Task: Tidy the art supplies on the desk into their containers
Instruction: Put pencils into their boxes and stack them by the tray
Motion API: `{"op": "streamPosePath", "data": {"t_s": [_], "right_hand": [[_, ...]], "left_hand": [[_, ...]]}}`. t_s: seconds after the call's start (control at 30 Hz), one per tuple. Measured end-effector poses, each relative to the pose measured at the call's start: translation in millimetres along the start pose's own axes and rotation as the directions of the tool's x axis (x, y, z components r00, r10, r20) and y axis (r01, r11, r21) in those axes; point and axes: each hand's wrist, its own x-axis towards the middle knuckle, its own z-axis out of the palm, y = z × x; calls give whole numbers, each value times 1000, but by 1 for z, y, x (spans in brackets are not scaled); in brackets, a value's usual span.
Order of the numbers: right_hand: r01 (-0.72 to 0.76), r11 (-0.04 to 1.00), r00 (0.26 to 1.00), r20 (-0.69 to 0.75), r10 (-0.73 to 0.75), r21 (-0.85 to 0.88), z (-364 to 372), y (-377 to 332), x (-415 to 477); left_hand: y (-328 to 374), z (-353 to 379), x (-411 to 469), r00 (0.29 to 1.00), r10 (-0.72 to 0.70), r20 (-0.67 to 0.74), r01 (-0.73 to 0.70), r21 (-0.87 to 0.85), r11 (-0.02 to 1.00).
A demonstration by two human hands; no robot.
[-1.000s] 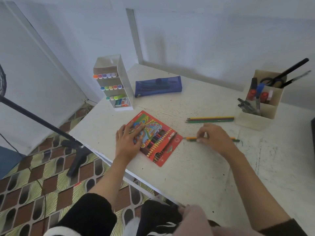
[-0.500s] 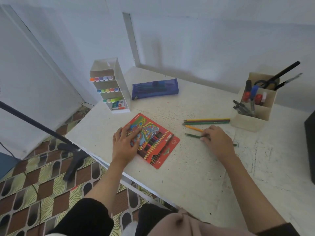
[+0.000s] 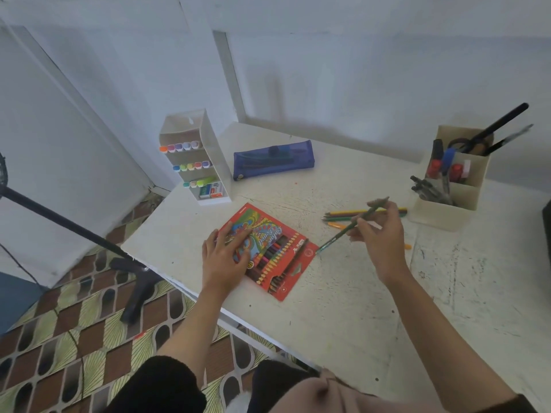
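The pencil box point(image 3: 269, 251) is red with a swirling blue, green and yellow print. The pencil case point(image 3: 273, 159) is dark blue. The marker rack point(image 3: 216, 153) is white, with orange, pink, purple, yellow and green caps. One green pencil point(image 3: 337, 237). The loose pencils point(image 3: 340, 214) are yellow, green and orange. The surface point(image 3: 343, 323) is white and dark-scuffed. The floor point(image 3: 59, 338) has brown and yellow-green patterned tiles.

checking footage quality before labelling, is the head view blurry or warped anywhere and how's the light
Head view: wide-angle warp, the lines of the wall lean toward the frame edges; the green pencil in the right hand is motion-smeared; print on the pencil box is soft; light is flat and dim, with faint soft shadows and no glare.
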Motion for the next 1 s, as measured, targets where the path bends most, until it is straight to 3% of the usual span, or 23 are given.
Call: {"op": "streamPosePath", "data": {"t_s": [0.17,0.27,0.33,0.43,0.53,0.63,0.83,1.0], "right_hand": [[-165,957,986,37,161,239,3,11,-5],[-217,934,976,68,206,283,6,18,-7],[-206,956,977,104,188,210,3,23,-7],[-111,984,970,201,139,-141,-3,27,-6],[92,894,947,317,58,-439,2,33,-8],[192,834,925,380,23,-517,25,38,-14],[250,720,908,416,58,-647,57,48,-15],[201,829,908,416,42,-522,38,46,-18]], "left_hand": [[1,-1,0,1000,-4,-2,4,1,1000],[1,-1,-1,1000,4,-11,-4,-2,1000],[2,-2,-1,1000,2,-12,-2,-8,1000],[2,-2,0,1000,0,-10,0,-10,1000],[2,-1,0,1000,7,-15,-7,-6,1000],[3,-2,0,1000,10,-21,-10,-5,1000],[3,-2,-1,1000,8,-22,-8,-10,1000],[3,-2,-1,1000,16,-20,-16,-7,1000]]}}
